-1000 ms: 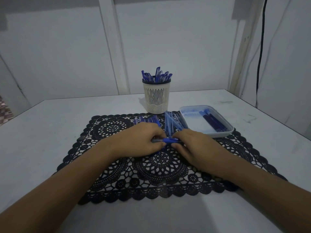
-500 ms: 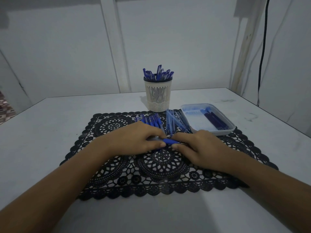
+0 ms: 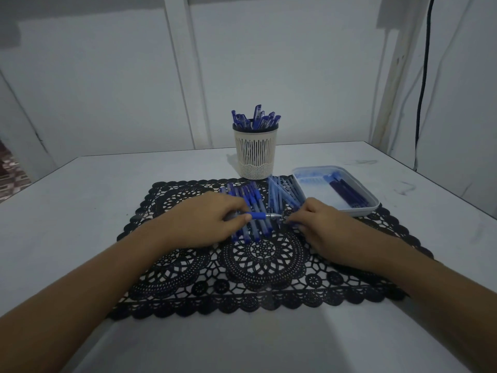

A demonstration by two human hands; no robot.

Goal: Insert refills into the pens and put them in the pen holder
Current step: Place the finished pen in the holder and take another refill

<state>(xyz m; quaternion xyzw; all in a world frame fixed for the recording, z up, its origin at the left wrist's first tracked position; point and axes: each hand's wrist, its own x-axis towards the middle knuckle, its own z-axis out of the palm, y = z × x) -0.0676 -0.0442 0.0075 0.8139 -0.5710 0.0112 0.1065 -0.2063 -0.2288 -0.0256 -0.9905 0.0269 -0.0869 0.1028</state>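
- The left hand [image 3: 207,219] pinches the pen [image 3: 258,216] level over the mat [image 3: 263,265]. The right hand [image 3: 320,224] curls its fingers at the tip; its grip cannot be made out.
- Judged: assembly under way. Next, the finished pen goes upright into the pen holder [image 3: 255,154].

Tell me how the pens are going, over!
Left hand grips blue plastic pen. Right hand at its tip, grip unclear. Loose pens lie before white slotted pen holder.

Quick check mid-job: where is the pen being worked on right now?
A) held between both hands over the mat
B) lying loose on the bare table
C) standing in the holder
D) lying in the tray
A: the left hand grips the pen by its barrel and the right hand pinches its tip end, just above the black mat.
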